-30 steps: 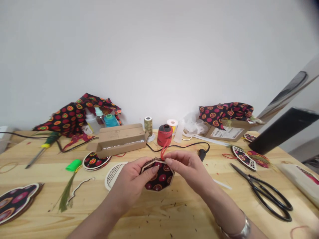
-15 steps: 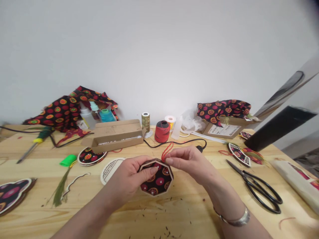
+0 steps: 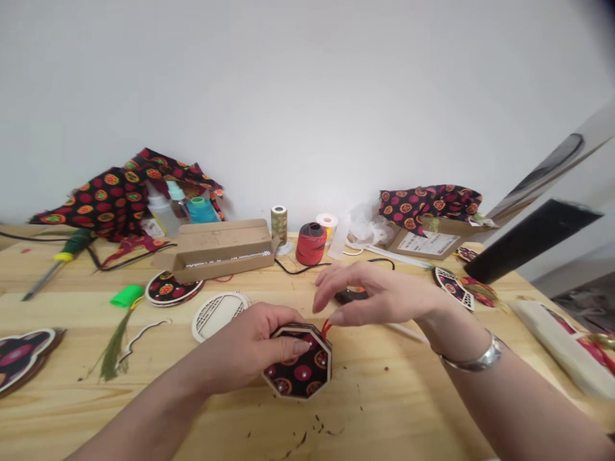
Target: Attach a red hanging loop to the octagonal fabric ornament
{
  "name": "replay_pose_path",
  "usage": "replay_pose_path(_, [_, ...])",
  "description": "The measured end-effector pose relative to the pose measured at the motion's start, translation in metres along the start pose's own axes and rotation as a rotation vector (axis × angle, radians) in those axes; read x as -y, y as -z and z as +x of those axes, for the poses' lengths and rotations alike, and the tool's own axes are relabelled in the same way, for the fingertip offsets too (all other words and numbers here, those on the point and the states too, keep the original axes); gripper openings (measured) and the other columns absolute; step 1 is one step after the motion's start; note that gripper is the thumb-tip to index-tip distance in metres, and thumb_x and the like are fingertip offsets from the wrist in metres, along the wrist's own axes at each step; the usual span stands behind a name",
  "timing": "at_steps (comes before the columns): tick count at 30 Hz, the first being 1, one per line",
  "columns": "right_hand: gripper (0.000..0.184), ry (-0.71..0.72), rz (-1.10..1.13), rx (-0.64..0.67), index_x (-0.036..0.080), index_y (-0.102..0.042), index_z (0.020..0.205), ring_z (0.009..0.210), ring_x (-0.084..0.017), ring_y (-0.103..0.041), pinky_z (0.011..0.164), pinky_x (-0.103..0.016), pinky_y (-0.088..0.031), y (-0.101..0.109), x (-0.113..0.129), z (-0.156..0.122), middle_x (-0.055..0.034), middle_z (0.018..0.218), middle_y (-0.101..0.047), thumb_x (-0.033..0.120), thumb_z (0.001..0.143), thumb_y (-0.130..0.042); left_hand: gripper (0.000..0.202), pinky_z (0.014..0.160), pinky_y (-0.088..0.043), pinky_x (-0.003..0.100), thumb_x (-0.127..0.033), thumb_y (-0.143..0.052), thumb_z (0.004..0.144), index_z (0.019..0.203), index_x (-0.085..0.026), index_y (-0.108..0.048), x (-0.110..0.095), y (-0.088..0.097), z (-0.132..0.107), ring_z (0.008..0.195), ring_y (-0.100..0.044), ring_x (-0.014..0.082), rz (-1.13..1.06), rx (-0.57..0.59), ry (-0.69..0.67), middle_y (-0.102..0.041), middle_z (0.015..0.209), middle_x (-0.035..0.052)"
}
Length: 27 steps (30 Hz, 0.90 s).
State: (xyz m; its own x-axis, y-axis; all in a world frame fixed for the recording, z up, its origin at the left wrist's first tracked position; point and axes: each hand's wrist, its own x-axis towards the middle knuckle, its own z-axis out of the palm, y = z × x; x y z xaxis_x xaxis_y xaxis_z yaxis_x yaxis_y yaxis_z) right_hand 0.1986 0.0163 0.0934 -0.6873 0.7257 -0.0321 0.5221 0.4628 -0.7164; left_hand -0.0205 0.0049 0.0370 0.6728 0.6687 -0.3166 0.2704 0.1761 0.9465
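My left hand (image 3: pixel 245 346) grips an octagonal wooden ornament (image 3: pixel 300 366) faced with black fabric printed with red circles, its thumb lying across the face. A short bit of red cord (image 3: pixel 327 330) sticks out at the ornament's upper right edge. Just above that cord, my right hand (image 3: pixel 379 298) hovers with its fingers apart, holding nothing. A black cable plug (image 3: pixel 354 294) lies under that palm. Left of my left hand sit a round lattice-cut wooden disc (image 3: pixel 218 315) and a fabric-covered round piece (image 3: pixel 168 288).
Along the back of the wooden table (image 3: pixel 384 410) stand a cardboard box (image 3: pixel 216 250), a red spool (image 3: pixel 311 244) and crumpled patterned fabric (image 3: pixel 100 198). A screwdriver (image 3: pixel 57 262) lies far left. More ornament pieces (image 3: pixel 454 288) sit right.
My right hand has let go of the red cord and moved up and to the right, its fingers spreading. The cord now stands much shorter at the ornament's edge. My left hand keeps its hold.
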Motion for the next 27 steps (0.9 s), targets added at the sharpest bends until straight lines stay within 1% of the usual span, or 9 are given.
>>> replay_pose_path(3, [0.014,-0.002,-0.070,0.112,0.022,-0.074,0.085,0.077,-0.015,-0.062,0.066,-0.022,-0.047,0.000,0.003,0.007,-0.0007,0.085,-0.068,0.027,0.075,-0.064,0.018,0.059,-0.046,0.022,-0.030,-0.061,0.076,0.086,-0.020,-0.072,0.000,0.000,-0.001,0.068,-0.063,0.0167,0.010,-0.008,-0.024,-0.072,0.076,0.0010])
replay_pose_path(7, [0.015,0.027,-0.083,0.160,0.021,-0.075,0.082,0.065,-0.013,-0.061,0.055,-0.019,-0.044,-0.004,0.002,0.013,0.0011,0.071,-0.068,0.023,0.073,-0.063,0.015,0.057,-0.045,0.020,-0.029,-0.061,0.076,0.082,-0.021,-0.073,0.000,0.001,-0.002,0.065,-0.062,0.0152,0.023,-0.029,-0.063,-0.071,0.072,-0.0015])
replay_pose_path(9, [0.015,0.031,-0.083,0.165,0.021,-0.075,0.082,0.065,-0.013,-0.061,0.055,-0.018,-0.044,-0.005,0.002,0.013,0.0011,0.071,-0.069,0.022,0.073,-0.063,0.015,0.057,-0.045,0.020,-0.028,-0.061,0.076,0.083,-0.021,-0.073,0.000,0.000,-0.002,0.066,-0.063,0.0154,0.018,-0.030,-0.063,-0.071,0.072,-0.0014])
replay_pose_path(14, [0.015,0.020,-0.096,0.169,0.020,-0.075,0.082,0.068,-0.013,-0.062,0.059,-0.019,-0.045,-0.005,0.002,0.013,0.0005,0.074,-0.069,0.020,0.073,-0.063,0.016,0.058,-0.046,0.021,-0.028,-0.061,0.076,0.084,-0.021,-0.072,0.000,0.000,-0.002,0.066,-0.062,0.0155,-0.004,-0.018,-0.049,-0.071,0.074,-0.0005])
replay_pose_path(19, [0.014,0.041,-0.096,0.143,0.022,-0.075,0.081,0.062,-0.012,-0.060,0.056,-0.019,-0.044,-0.007,-0.001,0.013,0.0019,0.071,-0.069,0.021,0.072,-0.063,0.019,0.056,-0.046,0.021,-0.031,-0.061,0.075,0.085,-0.020,-0.072,0.001,0.001,-0.002,0.065,-0.062,0.0159,-0.003,-0.017,-0.015,-0.071,0.075,0.0007])
replay_pose_path(24, [0.014,0.000,-0.129,0.157,0.022,-0.074,0.081,0.065,-0.011,-0.059,0.059,-0.020,-0.044,-0.009,-0.002,0.013,0.0019,0.077,-0.069,0.021,0.073,-0.063,0.018,0.057,-0.046,0.021,-0.032,-0.062,0.075,0.084,-0.022,-0.073,0.001,0.001,-0.002,0.065,-0.062,0.0157,0.000,-0.028,-0.025,-0.071,0.073,-0.0009])
replay_pose_path(27, [0.014,-0.013,-0.125,0.154,0.021,-0.073,0.082,0.067,-0.012,-0.060,0.060,-0.020,-0.044,-0.010,-0.001,0.012,0.0010,0.081,-0.070,0.020,0.074,-0.062,0.018,0.058,-0.046,0.021,-0.031,-0.061,0.075,0.085,-0.021,-0.073,0.000,0.001,-0.001,0.066,-0.062,0.0160,0.001,-0.024,-0.020,-0.071,0.075,-0.0003])
